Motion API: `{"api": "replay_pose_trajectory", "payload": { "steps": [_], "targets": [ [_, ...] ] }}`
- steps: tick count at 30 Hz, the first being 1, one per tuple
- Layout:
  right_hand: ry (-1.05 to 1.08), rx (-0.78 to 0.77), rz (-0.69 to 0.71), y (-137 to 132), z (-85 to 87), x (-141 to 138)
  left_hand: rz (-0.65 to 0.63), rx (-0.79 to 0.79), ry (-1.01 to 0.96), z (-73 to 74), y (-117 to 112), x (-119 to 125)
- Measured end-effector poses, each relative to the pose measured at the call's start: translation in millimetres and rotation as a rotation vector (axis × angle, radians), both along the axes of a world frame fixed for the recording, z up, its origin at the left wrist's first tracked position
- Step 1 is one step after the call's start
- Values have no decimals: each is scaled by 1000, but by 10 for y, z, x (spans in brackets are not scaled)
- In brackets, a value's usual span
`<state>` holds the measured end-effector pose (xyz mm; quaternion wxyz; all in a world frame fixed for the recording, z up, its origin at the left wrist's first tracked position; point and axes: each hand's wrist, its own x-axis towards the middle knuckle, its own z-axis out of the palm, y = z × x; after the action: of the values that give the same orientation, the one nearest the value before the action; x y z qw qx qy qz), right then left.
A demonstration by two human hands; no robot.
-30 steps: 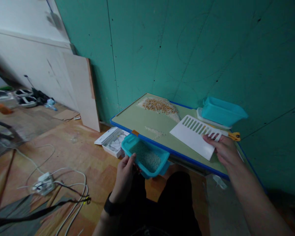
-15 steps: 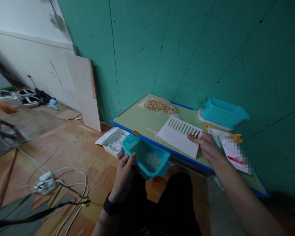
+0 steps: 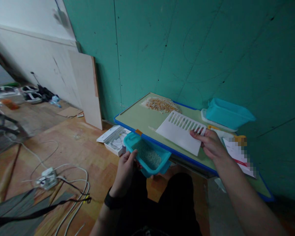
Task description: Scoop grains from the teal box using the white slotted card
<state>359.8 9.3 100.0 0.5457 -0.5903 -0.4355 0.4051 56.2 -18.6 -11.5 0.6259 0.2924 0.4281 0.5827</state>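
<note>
My left hand (image 3: 127,164) grips the near left rim of a turquoise plastic tub (image 3: 166,163), held just below the table's front edge. Pale grains (image 3: 151,158), like rice, cover the tub's bottom. My right hand (image 3: 211,143) is closed on the right end of a flat white slotted scraper (image 3: 178,132), its fingers partly hidden behind it. The scraper lies over the front part of the pale green tabletop (image 3: 137,113), long slots along its far side. A few pale grains (image 3: 152,128) lie left of its corner. Farther back is a spread of yellow kernels and pale grains (image 3: 162,105).
A second turquoise tub (image 3: 229,113) stands on a white lid at the table's right, near a packet (image 3: 239,157) and a yellow-handled item (image 3: 241,140). An open white box (image 3: 115,141) sits on the floor. A power strip (image 3: 48,178) and cables lie at left.
The scraper has shifted slightly and its slotted side sits a little higher. Fewer loose grains show near the front edge. The tub stays in my left hand; the whole view has shifted slightly.
</note>
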Motion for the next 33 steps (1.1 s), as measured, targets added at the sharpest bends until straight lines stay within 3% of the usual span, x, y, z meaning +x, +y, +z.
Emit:
{"api": "replay_pose_trajectory", "payload": {
  "steps": [4, 9, 25, 33],
  "targets": [
    [-34, 49, -138, 47, -38, 264, 18, 7, 11, -23, 17, -35],
    [-37, -37, -121, 96, -139, 306, 24, 4, 5, 12, 5, -73],
    [112, -39, 152, 442, -121, -515, -20, -4, 9, 157, 121, -98],
    [111, -45, 157, 310, -31, -575, -33, 12, -6, 133, 132, -87]
  ]
}}
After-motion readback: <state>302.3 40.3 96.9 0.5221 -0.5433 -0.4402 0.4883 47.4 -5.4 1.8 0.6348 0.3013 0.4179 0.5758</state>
